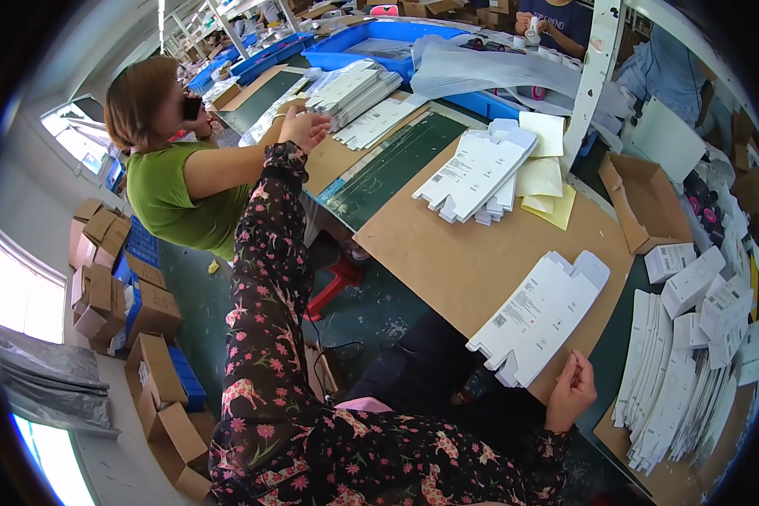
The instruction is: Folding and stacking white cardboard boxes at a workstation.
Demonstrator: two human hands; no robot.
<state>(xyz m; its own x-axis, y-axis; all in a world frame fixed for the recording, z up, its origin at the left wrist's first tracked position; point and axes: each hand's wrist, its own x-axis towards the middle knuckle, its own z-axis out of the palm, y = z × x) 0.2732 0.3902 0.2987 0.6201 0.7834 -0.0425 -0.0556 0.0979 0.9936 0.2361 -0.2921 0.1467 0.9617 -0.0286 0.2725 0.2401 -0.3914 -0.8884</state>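
Observation:
My left arm, in a black floral sleeve, reaches far forward past the co-worker's outstretched arm. My left hand (304, 129) is in the air, fingers extended and slightly bent, with nothing seen in it. It is close to stacked white flat cartons (354, 88) on the far table. Near me, a single flattened white carton (538, 316) with small print lies on the brown board (430, 261). My right hand (572, 392) rests by its lower right corner, apart from it, fingers curled together with nothing visible in them. A pile of flat cartons (476, 173) lies farther back.
Yellow paper sheets (551, 207) lie beside the pile. To the right stand an open cardboard box (645, 202), small white boxes (696, 282) and bundled flat cartons (666, 379). A co-worker in green (185, 185) sits at the left. A white metal post (594, 84) rises from the table.

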